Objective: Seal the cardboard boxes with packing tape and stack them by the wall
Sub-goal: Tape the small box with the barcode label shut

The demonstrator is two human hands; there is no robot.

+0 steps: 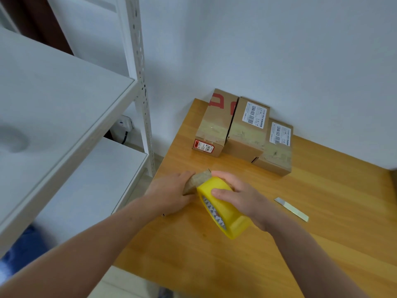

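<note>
A small cardboard box (pixel 196 181) lies near the left edge of the wooden table (pixel 300 233), mostly hidden under my hands. My left hand (pixel 169 192) lies over its left side, fingers curled round it. My right hand (pixel 236 196) grips a yellow roll of packing tape (pixel 223 214) held against the box's right end. Three taped cardboard boxes stand side by side against the wall: one with red print (pixel 214 125), a taller middle one (pixel 247 127), and a right one (pixel 277 149).
A utility knife blade (pixel 291 209) lies on the table to the right of my hands. White metal shelving (pixel 64 117) stands close on the left, its upright post (pixel 141 82) beside the table's corner. A wall socket with a plug (pixel 124 123) sits behind it.
</note>
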